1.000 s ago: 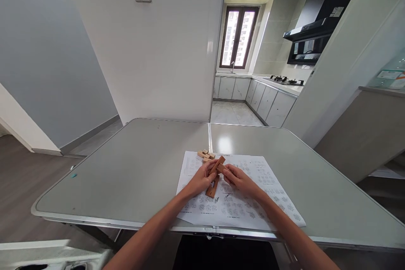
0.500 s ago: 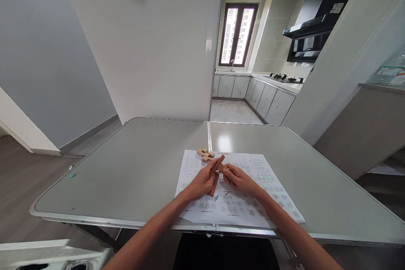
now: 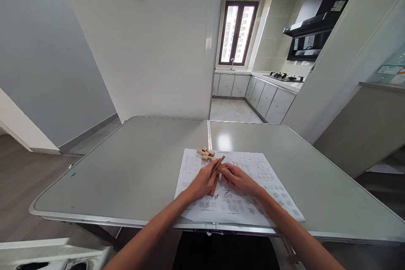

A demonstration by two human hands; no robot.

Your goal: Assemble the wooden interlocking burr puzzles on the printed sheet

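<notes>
My left hand is closed around notched-looking wooden sticks, with one end poking up past the fingertips. A longer wooden piece slants down from below that hand toward the printed sheet. From the right, my right hand is closed with its fingertips on a wooden stick that meets the left hand's sticks. The fingers hide much of the join. Just beyond the hands, several pale wooden blocks lie in a small cluster on the top edge of the paper sheet, which carries line diagrams.
A grey folding table with a metal rim spreads out under the sheet. Small teal bits lie near its left edge. Behind stand a white wall and a kitchen opening with a window. A plastic bottle pack rests at right.
The right hand has shifted slightly left, closer to the left hand. The lower wooden piece shows a little less beneath the left hand, and the view has tilted slightly.
</notes>
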